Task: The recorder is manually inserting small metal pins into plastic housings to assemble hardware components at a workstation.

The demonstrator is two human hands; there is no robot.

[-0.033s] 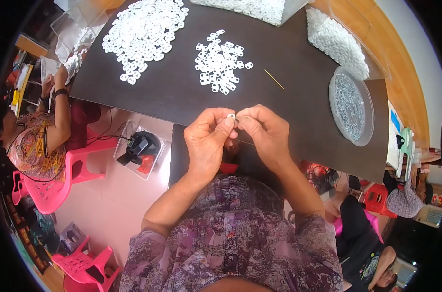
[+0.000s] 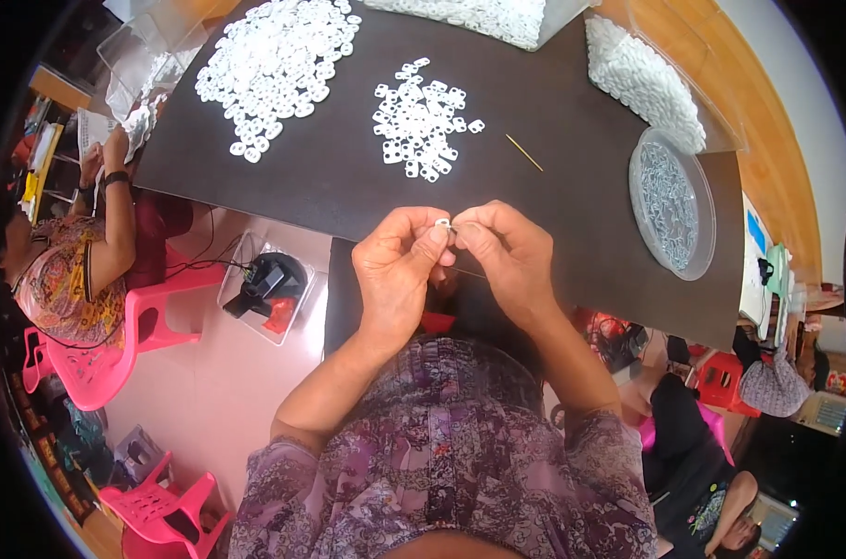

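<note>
Both hands meet just over the near edge of the dark table [image 2: 590, 233]. My left hand [image 2: 395, 270] pinches a small white plastic piece [image 2: 442, 224] between thumb and fingers. Against it, my right hand [image 2: 507, 256] is closed in a pinch; a thin dark sliver shows at its fingertips, too small to name. Beyond my hands lies a small pile of white two-holed plastic pieces [image 2: 413, 121]. A larger heap of white oval pieces [image 2: 278, 61] spreads at the far left. Right of the small pile rests a thin yellow stick [image 2: 524, 152].
A round clear tub [image 2: 707, 247] of small silvery metal parts [image 2: 670, 200] stands at the right. Clear bins of white pieces [image 2: 642, 79] line the far side. At left, a person [image 2: 78, 261] sits on a pink chair [image 2: 148, 317]. Another person [image 2: 693, 466] is at lower right.
</note>
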